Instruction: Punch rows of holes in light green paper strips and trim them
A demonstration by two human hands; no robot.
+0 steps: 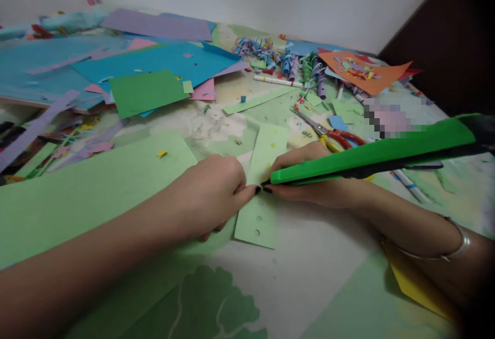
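Note:
A pale green paper strip (263, 174) with small punched holes lies in front of me on the table. My left hand (211, 194) is closed, pinching the strip's left edge at its middle. My right hand (309, 179) is closed too, pinching the strip from the right, fingertips meeting those of the left hand. A bright green long tool (371, 156), perhaps a punch or folded card, lies over my right hand and reaches right. A bangle (452, 248) is on my right wrist.
A large pale green sheet (77, 194) lies at left. Scissors with red and yellow handles (328, 133) sit just behind my right hand. Blue, green and purple sheets (154, 65), curled paper rolls (278, 58), a marker (276, 80) and an orange sheet (363, 70) fill the back. Yellow paper (417, 282) lies under my right forearm.

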